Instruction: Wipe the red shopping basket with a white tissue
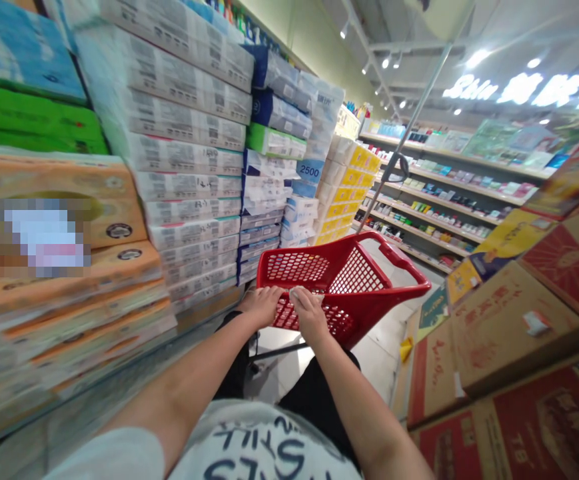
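1 red cart [356,307] w/ perf. sides [296,265]

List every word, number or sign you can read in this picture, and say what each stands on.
"2500": blue pack, near the centre.
"Skin" or perhaps "Shin": lit sign, upper right; its other characters are blurred by glare.
"TB" or "T8": red carton, lower right.
Red cart: no lettering visible.
Too blurred, small or bent to read surely: shirt, other packs, other cartons, shelf goods.

Cart rim [362,299] — partly hidden under right hand [310,315]; shelf goods [456,181] — too small.
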The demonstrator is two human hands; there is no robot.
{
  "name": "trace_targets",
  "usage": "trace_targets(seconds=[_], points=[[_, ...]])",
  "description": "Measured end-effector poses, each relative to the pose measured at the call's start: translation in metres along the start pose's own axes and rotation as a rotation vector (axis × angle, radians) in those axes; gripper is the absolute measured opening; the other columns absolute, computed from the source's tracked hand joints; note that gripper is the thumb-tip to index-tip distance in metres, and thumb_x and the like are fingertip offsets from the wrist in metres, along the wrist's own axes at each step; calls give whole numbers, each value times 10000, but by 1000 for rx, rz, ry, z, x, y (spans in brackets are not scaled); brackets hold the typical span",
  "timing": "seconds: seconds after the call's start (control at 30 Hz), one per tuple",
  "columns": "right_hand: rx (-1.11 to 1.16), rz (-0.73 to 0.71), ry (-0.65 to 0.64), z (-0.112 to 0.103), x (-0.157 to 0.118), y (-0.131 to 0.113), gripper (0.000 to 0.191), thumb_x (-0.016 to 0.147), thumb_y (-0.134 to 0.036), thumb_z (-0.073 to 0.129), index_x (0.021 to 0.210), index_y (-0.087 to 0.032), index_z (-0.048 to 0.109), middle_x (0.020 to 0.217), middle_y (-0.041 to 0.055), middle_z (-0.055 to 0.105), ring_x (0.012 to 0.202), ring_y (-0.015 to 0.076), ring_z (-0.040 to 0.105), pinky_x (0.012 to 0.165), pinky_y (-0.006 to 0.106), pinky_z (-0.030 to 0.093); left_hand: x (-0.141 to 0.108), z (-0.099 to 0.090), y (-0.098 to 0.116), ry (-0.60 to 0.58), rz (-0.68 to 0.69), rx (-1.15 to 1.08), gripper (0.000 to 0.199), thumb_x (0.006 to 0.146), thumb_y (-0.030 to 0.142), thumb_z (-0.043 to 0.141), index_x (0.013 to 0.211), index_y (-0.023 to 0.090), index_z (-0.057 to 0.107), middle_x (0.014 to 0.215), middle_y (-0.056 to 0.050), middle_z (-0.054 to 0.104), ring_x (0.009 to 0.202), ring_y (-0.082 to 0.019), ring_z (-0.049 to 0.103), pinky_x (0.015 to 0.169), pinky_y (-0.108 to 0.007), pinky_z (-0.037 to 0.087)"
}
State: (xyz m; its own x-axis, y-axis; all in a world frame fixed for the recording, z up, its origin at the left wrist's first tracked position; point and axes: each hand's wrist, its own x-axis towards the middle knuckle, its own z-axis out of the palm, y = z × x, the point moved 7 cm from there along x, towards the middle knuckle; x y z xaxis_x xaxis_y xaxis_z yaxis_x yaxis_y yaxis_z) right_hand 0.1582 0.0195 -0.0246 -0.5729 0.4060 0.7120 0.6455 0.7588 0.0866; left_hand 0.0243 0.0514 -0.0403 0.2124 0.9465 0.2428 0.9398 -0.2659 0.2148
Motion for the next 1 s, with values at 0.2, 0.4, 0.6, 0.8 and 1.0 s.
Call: trace_targets(seconds=[0.2,0.4,0.6,0.8,1.0], points=[[83,29,-15,1,8,5,373,940,-113,439,1259,-169,623,1306,89,583,1275,201,456,1075,361,436,-1,0,0,2,4,10,491,770,117,455,1248,228,468,1226,-70,569,1113,-248,512,990,-417,339],[62,94,-95,-1,21,4,365,894,-86,507,1218,-187,643,1263,93,593,1223,204,467,1049,349,438,0,2,-1,6,5,16,477,791,124,442,1250,249,463,1232,-60,566,1108,-239,510,985,-414,338],[38,118,-112,-10,26,5,270,910,-99,509,1104,-188,674,1172,69,610,1114,193,488,1005,302,427,0,4,-2,6,16,13,493,780,136,462,1260,249,458,1233,-63,561,1116,-243,505,991,-413,335],[27,126,-168,-8,17,9,293,892,-79,498,1073,-211,687,1120,68,618,1053,209,502,939,315,455,1,6,-3,16,4,6,519,753,106,458,1258,232,465,1230,-77,556,1121,-250,498,992,-424,330],[36,130,-123,-7,16,8,275,910,-119,487,1067,-215,692,1115,78,618,1055,220,507,940,347,461,-1,5,-2,22,11,-3,491,780,116,436,1256,234,456,1250,-66,548,1118,-245,494,1001,-422,323]])
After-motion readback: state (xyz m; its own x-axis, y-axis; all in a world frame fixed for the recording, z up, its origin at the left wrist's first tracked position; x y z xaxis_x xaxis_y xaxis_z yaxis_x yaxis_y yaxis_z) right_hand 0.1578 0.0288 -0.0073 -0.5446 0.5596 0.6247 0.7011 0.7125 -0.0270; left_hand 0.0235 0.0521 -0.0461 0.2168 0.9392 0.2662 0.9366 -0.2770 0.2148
